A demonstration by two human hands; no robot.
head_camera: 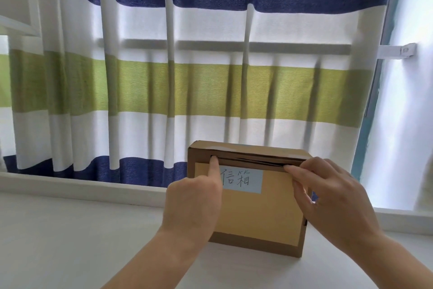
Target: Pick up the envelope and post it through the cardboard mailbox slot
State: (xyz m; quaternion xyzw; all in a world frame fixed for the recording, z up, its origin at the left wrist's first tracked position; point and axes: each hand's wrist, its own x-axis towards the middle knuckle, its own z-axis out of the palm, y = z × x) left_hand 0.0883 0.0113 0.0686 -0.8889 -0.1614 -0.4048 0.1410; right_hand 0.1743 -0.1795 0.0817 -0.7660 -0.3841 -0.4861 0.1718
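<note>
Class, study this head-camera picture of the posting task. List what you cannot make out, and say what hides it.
- Envelope: none clearly visible in the head view; it may already be inside the cardboard mailbox.
- Slot: its ends are covered by the left hand and right hand; the inside is dark.
- Label: left edge hidden by the left forefinger.
- Forearms: cut off by the bottom edge.

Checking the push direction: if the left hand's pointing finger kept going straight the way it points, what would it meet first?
The left hand points up and forward, its fingertip at the left end of the mailbox slot. It would likely meet the slot's upper cardboard edge, or enter the opening; depth is unclear.
</note>
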